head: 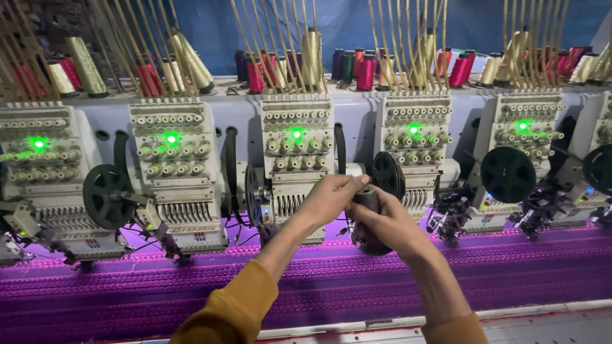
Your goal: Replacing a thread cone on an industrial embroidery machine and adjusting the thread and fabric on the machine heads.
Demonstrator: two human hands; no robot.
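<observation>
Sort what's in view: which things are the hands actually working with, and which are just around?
In hand:
- left hand and right hand, both on the small dark cylinder
- black reel just behind it

Just around:
- purple fabric
- thread cones on top
- other black reels
- green lights

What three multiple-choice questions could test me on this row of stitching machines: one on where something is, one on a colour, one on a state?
1. Where is the small dark cylinder?
A. Between both hands
B. On the cloth
C. On the thread shelf

2. What colour is the cloth under the machine heads?
A. White
B. Purple
C. Yellow

3. How are the lamps on the heads?
A. Dark
B. Lit red
C. Lit green

Answers:
1 A, the left hand and right hand both close on it.
2 B, purple fabric spans the bed.
3 C, each head shows a green glow.
</observation>
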